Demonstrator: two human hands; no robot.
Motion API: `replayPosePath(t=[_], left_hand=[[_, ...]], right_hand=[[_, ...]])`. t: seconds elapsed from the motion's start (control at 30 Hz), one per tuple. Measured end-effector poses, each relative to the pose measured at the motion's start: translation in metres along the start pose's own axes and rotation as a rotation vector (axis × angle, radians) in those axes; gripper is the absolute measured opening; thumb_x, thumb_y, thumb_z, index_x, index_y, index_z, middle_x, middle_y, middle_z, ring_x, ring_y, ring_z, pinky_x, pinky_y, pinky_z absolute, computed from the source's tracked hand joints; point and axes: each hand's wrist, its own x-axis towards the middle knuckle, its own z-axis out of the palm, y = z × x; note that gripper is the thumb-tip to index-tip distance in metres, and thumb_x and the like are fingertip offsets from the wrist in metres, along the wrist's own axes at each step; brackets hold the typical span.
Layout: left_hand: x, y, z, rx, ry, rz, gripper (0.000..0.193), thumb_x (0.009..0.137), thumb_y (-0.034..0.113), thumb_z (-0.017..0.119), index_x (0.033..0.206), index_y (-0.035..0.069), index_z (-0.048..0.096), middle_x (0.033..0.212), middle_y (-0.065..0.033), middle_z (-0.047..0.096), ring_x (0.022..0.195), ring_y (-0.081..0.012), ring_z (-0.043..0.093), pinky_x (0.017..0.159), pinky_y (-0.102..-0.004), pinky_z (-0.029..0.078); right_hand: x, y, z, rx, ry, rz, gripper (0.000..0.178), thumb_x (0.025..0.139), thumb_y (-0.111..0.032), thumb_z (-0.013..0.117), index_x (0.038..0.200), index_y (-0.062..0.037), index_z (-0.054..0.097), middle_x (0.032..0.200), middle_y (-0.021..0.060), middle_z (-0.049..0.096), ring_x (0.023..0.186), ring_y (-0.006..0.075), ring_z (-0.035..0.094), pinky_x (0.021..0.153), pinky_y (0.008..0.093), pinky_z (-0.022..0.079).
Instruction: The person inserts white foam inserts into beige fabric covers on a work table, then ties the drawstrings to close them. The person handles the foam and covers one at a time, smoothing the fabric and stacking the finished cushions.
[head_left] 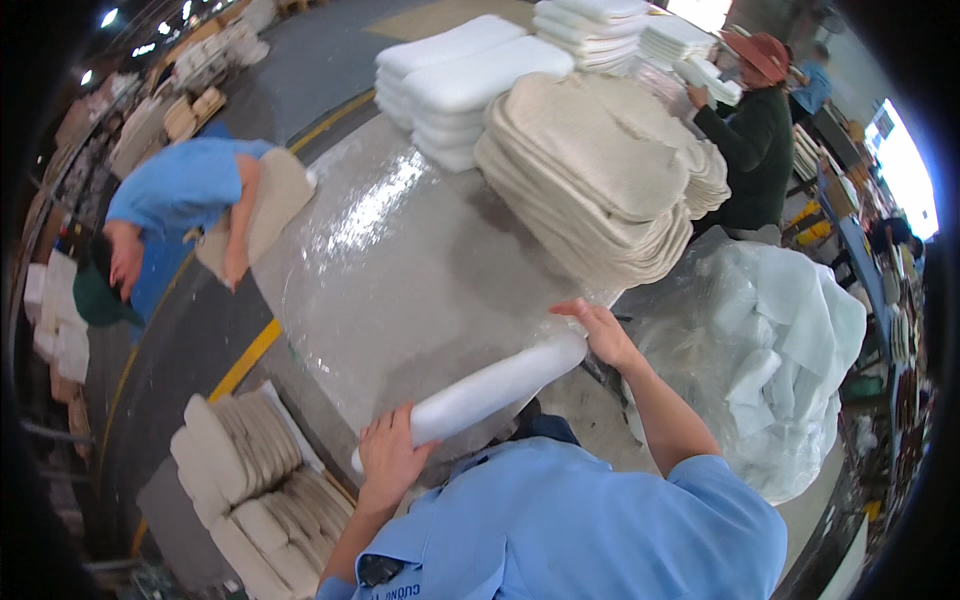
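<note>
White, soft-looking wadding forms a long pad [500, 385] with rounded ends, its surface smooth and slightly puffy. It slants just in front of the person's blue shirt [580, 520], over the near edge of the counter [350, 300]; whether it rests there is hard to tell. Clock directions run from this pad. At its 8 o'clock end the left hand [392, 452] grips it, fingers over the top and thumb along the near side. At its 2 o'clock end the right hand [603, 338] curves beside the tip with fingers stretched out; whether it grips cannot be told.

Around them, the counter wears a glossy, clear plastic film that catches a bright streak of light. At 1 o'clock rises a tall beige stack [600, 170], many thin, fuzzy, felt-like layers with rounded corners and wavy edges. At 12 o'clock stands a white stack [470, 75] of plump, smooth slabs. At 3 o'clock a crinkled, see-through plastic bag [745, 370] bulges around pale, floppy sheets.

Farther out, at 8 o'clock, sit thick beige bundles [240, 450] with blunt, rounded ends. At 10 o'clock a blue-clad co-worker [180, 185] bends over a flat beige piece [275, 205].
</note>
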Motion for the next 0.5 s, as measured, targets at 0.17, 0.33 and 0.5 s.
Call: replayPosePath(t=[0.17,0.33,0.5], left_hand=[[0.008,0.009,0.0,0.024,-0.006,-0.015,0.07,0.075,0.04,0.091,0.131,0.009,0.063,0.117,-0.0185,0.072,0.112,-0.0407,0.067,0.099,-0.0526,0.047],[0.009,0.025,-0.018,0.115,-0.081,-0.015,0.089,0.076,0.043,0.091,0.149,0.009,0.053,0.126,-0.0197,0.068,0.121,-0.0394,0.062,0.106,-0.0555,0.04],[0.008,0.043,-0.012,0.179,-0.004,0.132,0.095,0.076,0.044,0.09,0.154,0.01,0.047,0.128,-0.0206,0.068,0.122,-0.0389,0.063,0.107,-0.0564,0.04]], right_hand=[[-0.006,-0.03,0.008,-0.464,-0.238,-0.021,0.058,0.116,-0.047,0.034,0.138,-0.0049,0.068,0.13,0.0223,0.07,0.128,0.0391,0.062,0.111,0.0458,0.048],[-0.01,-0.022,-0.001,-0.288,-0.129,-0.166,0.049,0.113,-0.047,0.045,0.132,-0.0084,0.069,0.126,0.0231,0.07,0.122,0.0424,0.063,0.103,0.0495,0.052],[0.019,-0.062,-0.077,-0.4,0.159,-0.396,0.03,0.101,-0.027,0.067,0.121,-0.0049,0.071,0.112,0.0189,0.07,0.11,0.0392,0.066,0.094,0.0486,0.053]])
